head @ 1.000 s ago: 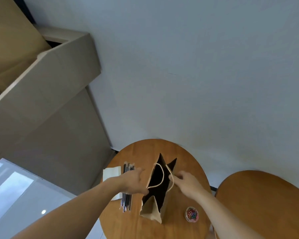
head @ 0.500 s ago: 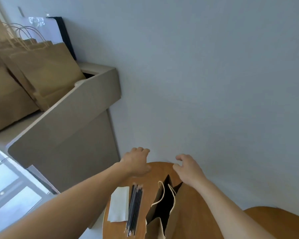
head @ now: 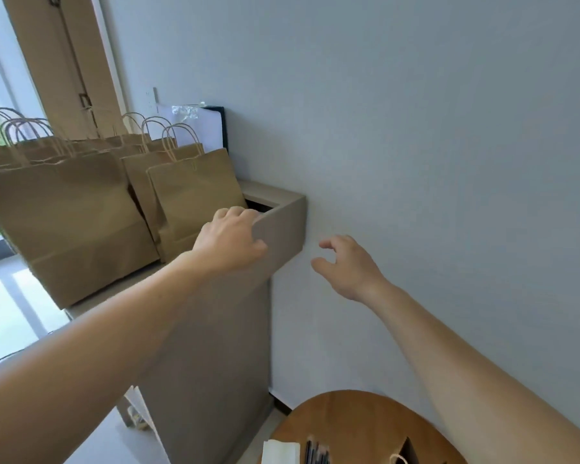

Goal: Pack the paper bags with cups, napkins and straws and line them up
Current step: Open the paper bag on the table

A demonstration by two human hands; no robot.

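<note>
Left hand (head: 230,241) over cabinet ledge (head: 279,226), fingertips hidden; right hand (head: 346,266) loosely curled

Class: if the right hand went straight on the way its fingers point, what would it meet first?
Probably the raised end of the beige counter, just left of the right hand; depth is unclear, so the grey wall could come first.

Bare forearms (head: 121,333), bare hands (head: 230,244)

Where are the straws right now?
Head view, bottom edge: straws lie on the round table, between the napkins to their left and the open bag.
</note>
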